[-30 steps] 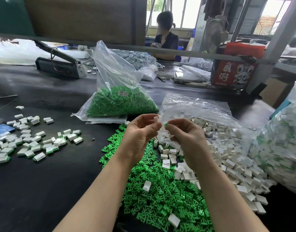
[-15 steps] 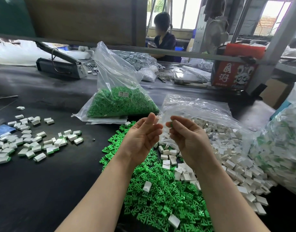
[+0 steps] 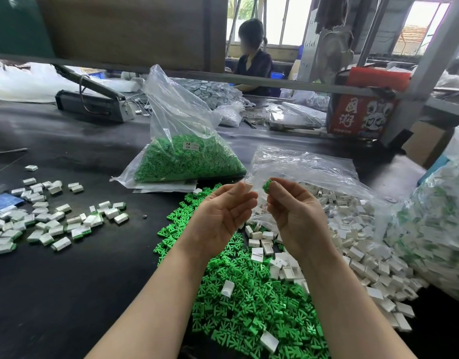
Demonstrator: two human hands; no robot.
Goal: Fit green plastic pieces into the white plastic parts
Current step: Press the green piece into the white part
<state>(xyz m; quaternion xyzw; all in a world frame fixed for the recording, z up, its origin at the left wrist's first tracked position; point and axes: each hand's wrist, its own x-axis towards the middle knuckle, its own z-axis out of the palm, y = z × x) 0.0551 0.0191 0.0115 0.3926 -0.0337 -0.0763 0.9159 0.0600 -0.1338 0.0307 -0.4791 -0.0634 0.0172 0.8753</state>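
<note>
At frame centre, the right hand [image 3: 293, 213] pinches a green piece [image 3: 266, 186] at its fingertips. Just left of it, the left hand [image 3: 223, 216] holds a white part [image 3: 248, 187] between thumb and fingers. The two pieces sit close but apart, above the green pile [image 3: 249, 294] on the worktop [image 3: 67, 294].

Two raised hands above heaped parts on a dark table [image 3: 67, 294]: left hand [image 3: 220, 218] pinching a white part [image 3: 248, 187], right hand [image 3: 293, 216] pinching a green piece [image 3: 266, 185], just apart. Below, green pile [image 3: 249, 307] beside white pile [image 3: 352, 229]; bag of green pieces [image 3: 187, 156] behind.
</note>
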